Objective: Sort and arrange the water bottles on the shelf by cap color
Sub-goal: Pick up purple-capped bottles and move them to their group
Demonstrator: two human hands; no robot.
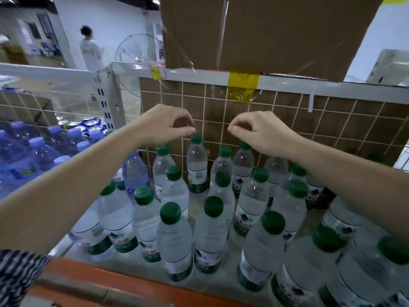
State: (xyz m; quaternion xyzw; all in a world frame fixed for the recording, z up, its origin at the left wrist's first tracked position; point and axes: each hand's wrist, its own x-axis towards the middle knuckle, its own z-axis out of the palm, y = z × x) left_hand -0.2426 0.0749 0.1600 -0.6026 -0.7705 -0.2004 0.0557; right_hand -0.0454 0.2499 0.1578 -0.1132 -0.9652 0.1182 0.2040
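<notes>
1. Two hands are seen over the shelf (93, 273), both raised at the back row.
2. The left hand (163, 125) is held narrow, fingers curled with thumb and forefinger tips together; nothing is seen between them. The tips are just above the cap of one back-row bottle (197, 160); contact cannot be told.
3. The right hand (261, 131) is curled the same way, thumb to forefinger, with nothing held. It hangs just over the cap of a second back-row bottle (243, 160).
4. Green-capped bottles (213, 206) stand upright in loose rows across the right bay. Sixteen green caps are counted plainly; a seventeenth is dimly seen at far right, and further caps are hidden by the forearms.
5. One blue-tinted bottle (135, 171) is found at the left edge of the green group, its cap covered by the left forearm.
6. In the left bay, lilac-capped bottles (36, 141) are packed together; about seven caps are counted, the picture being blurred there.
7. One wire grid (309, 120) over brown board backs the right bay.
8. One cardboard box (265, 29) sits on the level above, with one strip of yellow tape (243, 83) on the rail below it.
9. One fan (137, 54) and one person (90, 52) are noted beyond the shelving.
10. One striped sleeve (17, 273) is seen at lower left.
</notes>
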